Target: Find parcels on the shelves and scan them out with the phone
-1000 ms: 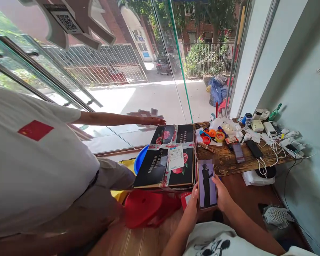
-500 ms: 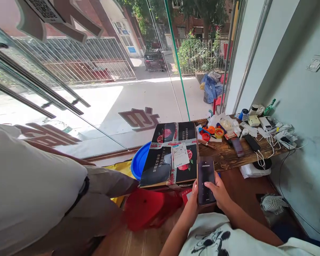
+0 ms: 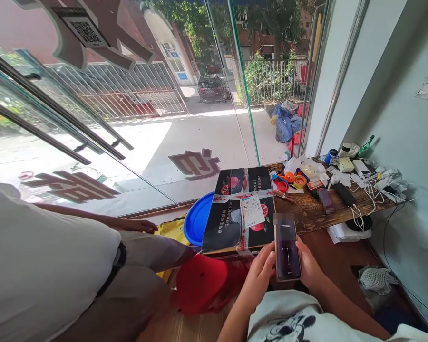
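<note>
My right hand [image 3: 308,268] holds a smartphone [image 3: 287,247] upright near my lap, its dark screen showing a pattern of dots. My left hand [image 3: 259,275] hovers just left of the phone with its fingers apart, touching the phone's lower left edge or close to it. Right behind the phone lies a black cardboard box [image 3: 240,209] with fruit pictures, tape and a white shipping label.
A person in a white shirt [image 3: 39,266] stands close on the left, one hand [image 3: 142,226] at the hip. A wooden table [image 3: 314,213] carries tape rolls, chargers and cables. A blue basin [image 3: 196,221] and a red stool [image 3: 203,285] sit by the glass door.
The other person's arm has left the box and dropped to the hip. My left hand has loosened from the phone. The screen changed from a picture to a dark lock pattern.
</note>
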`<state>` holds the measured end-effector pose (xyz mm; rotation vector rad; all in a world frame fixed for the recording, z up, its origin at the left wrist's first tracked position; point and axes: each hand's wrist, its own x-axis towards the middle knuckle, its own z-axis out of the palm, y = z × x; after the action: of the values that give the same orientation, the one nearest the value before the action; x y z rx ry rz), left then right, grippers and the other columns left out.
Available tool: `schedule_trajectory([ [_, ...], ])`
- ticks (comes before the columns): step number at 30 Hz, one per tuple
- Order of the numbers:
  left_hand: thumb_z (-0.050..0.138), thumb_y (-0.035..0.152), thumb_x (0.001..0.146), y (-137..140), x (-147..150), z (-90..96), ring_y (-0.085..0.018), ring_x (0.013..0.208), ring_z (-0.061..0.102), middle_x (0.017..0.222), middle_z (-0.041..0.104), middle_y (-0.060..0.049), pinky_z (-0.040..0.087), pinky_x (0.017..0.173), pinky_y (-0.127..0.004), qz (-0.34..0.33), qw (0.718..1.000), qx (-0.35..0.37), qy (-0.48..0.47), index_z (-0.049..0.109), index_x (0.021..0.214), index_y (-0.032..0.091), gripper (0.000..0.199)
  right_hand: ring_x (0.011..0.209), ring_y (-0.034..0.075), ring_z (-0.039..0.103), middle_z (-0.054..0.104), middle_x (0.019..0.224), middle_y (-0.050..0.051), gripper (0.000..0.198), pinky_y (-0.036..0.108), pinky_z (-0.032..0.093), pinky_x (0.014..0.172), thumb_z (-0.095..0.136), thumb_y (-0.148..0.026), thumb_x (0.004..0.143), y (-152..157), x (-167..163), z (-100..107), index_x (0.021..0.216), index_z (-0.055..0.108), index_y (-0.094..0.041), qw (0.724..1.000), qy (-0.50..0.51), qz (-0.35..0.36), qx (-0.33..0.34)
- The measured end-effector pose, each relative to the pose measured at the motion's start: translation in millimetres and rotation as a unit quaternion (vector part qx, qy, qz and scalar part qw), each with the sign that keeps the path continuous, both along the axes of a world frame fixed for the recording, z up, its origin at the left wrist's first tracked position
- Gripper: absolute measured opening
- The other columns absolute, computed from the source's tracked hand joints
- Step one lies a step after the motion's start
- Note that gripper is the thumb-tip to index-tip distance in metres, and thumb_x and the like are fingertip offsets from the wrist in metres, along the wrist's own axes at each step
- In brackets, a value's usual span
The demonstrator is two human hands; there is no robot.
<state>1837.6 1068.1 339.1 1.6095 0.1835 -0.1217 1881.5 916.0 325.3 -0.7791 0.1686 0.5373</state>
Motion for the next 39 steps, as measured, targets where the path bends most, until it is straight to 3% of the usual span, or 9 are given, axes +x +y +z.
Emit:
schedule_trajectory([
  [2, 0.048, 0.061, 0.097, 18, 9, 12.2, -0.031, 0.130, 0.059, 0.138, 0.066, -0.014, 0.046, 0.115, -0.047, 0.026, 0.980, 0.184, -0.067, 0.069, 0.134, 0.021, 0.058, 0.105, 0.031, 0.071, 0.079, 0.095, 0.004, 0.049, 0.047, 0.055, 0.097, 0.082, -0.063, 0.069, -1, 1, 1, 0.098, 0.070, -0.026, 1.000, 0.023, -0.017, 0.004],
  [6, 0.045, 0.034, 0.100, 47, 40, 13.6, -0.034, 0.130, 0.056, 0.142, 0.062, -0.020, 0.046, 0.113, -0.050, 0.084, 0.874, 0.469, -0.098, 0.062, 0.140, 0.008, 0.051, 0.105, 0.032, 0.073, 0.081, 0.096, 0.004, 0.059, 0.049, 0.054, 0.101, 0.085, -0.071, 0.061, -5, 4, 4, 0.099, 0.075, -0.027, 0.999, 0.043, -0.018, 0.016],
  [11, 0.048, 0.029, 0.099, 53, 70, -12.4, -0.036, 0.118, 0.061, 0.147, 0.059, -0.020, 0.053, 0.099, -0.048, 0.037, 0.785, 0.615, -0.070, 0.061, 0.141, 0.005, 0.050, 0.113, 0.032, 0.072, 0.080, 0.115, 0.007, 0.065, 0.051, 0.049, 0.109, 0.084, -0.076, 0.060, -5, -1, 7, 0.101, 0.077, -0.027, 0.998, 0.052, -0.009, 0.018],
  [14, 0.049, 0.032, 0.099, 53, 75, -17.6, -0.034, 0.113, 0.062, 0.147, 0.060, -0.019, 0.054, 0.093, -0.046, 0.032, 0.766, 0.639, -0.069, 0.062, 0.140, 0.008, 0.049, 0.101, 0.034, 0.076, 0.082, 0.105, 0.009, 0.070, 0.056, 0.054, 0.100, 0.081, -0.080, 0.062, -2, -5, 5, 0.106, 0.076, -0.026, 0.998, 0.056, 0.018, 0.011],
  [17, 0.052, 0.033, 0.098, 56, 78, -15.1, -0.032, 0.114, 0.064, 0.149, 0.059, -0.018, 0.055, 0.091, -0.044, 0.019, 0.776, 0.628, -0.060, 0.062, 0.138, 0.012, 0.047, 0.096, 0.035, 0.076, 0.082, 0.103, 0.012, 0.077, 0.057, 0.057, 0.094, 0.079, -0.083, 0.060, 1, -7, 1, 0.110, 0.076, -0.025, 0.998, 0.052, 0.041, -0.002],
  [21, 0.056, 0.037, 0.097, 62, 81, -13.0, -0.031, 0.116, 0.064, 0.153, 0.055, -0.016, 0.055, 0.094, -0.042, 0.018, 0.799, 0.599, -0.058, 0.063, 0.134, 0.014, 0.044, 0.104, 0.034, 0.075, 0.080, 0.111, 0.009, 0.070, 0.055, 0.056, 0.098, 0.082, -0.077, 0.063, 10, -7, -5, 0.112, 0.075, -0.028, 0.998, 0.059, 0.032, 0.005],
  [29, 0.055, 0.036, 0.098, 62, 78, -13.6, -0.034, 0.118, 0.065, 0.155, 0.054, -0.017, 0.056, 0.096, -0.045, 0.034, 0.810, 0.583, -0.053, 0.062, 0.138, 0.012, 0.048, 0.117, 0.034, 0.069, 0.076, 0.126, 0.008, 0.067, 0.051, 0.054, 0.101, 0.088, -0.068, 0.062, 24, -3, -13, 0.114, 0.071, -0.029, 0.997, 0.070, -0.021, -0.020],
  [35, 0.054, 0.037, 0.098, 61, 79, -11.0, -0.034, 0.118, 0.065, 0.155, 0.054, -0.016, 0.057, 0.094, -0.045, 0.034, 0.809, 0.584, -0.049, 0.062, 0.139, 0.011, 0.050, 0.094, 0.026, 0.074, 0.080, 0.107, 0.005, 0.063, 0.041, 0.057, 0.086, 0.093, -0.059, 0.060, 30, 3, -9, 0.111, 0.073, -0.028, 0.996, 0.062, -0.048, -0.040],
  [39, 0.056, 0.037, 0.097, 63, 80, -17.3, -0.034, 0.111, 0.068, 0.151, 0.058, -0.016, 0.059, 0.087, -0.045, 0.044, 0.802, 0.590, -0.083, 0.064, 0.136, 0.010, 0.048, 0.086, 0.026, 0.074, 0.081, 0.094, 0.003, 0.065, 0.042, 0.057, 0.085, 0.096, -0.057, 0.054, 38, 4, -10, 0.105, 0.072, -0.026, 0.992, 0.074, -0.082, -0.056],
])
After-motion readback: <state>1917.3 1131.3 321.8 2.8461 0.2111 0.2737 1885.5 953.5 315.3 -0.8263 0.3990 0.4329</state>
